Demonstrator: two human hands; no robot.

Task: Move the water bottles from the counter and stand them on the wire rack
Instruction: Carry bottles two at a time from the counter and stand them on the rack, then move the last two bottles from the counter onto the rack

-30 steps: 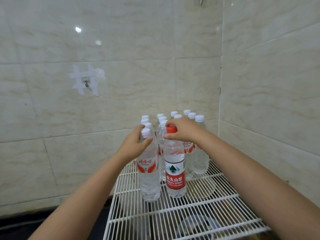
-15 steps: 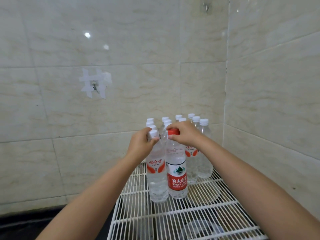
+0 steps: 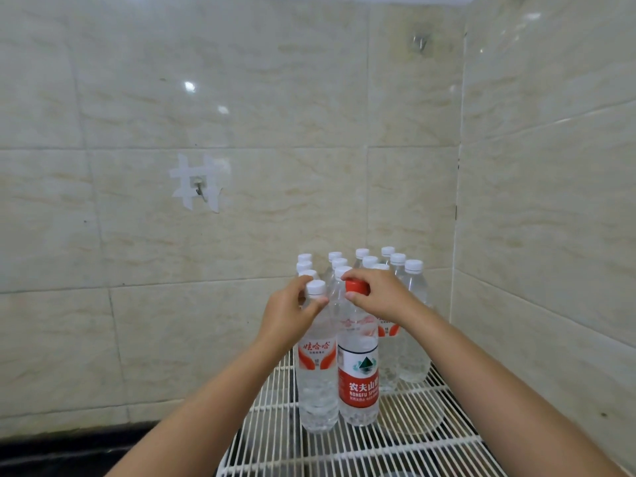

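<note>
1. The wire rack (image 3: 395,449) sits in the tiled corner; its back right holds a cluster of white-capped water bottles (image 3: 413,325).
2. The red-capped bottle (image 3: 358,376) and the white-capped bottle (image 3: 316,380) stand upright, touching, at the cluster's front. Over the last second both have stayed planted on the wires, so placement looks done.
3. The right hand (image 3: 382,297) curls over the red cap.
4. The left hand (image 3: 289,315) pinches the white-capped bottle's neck; neither has let go yet.
</note>
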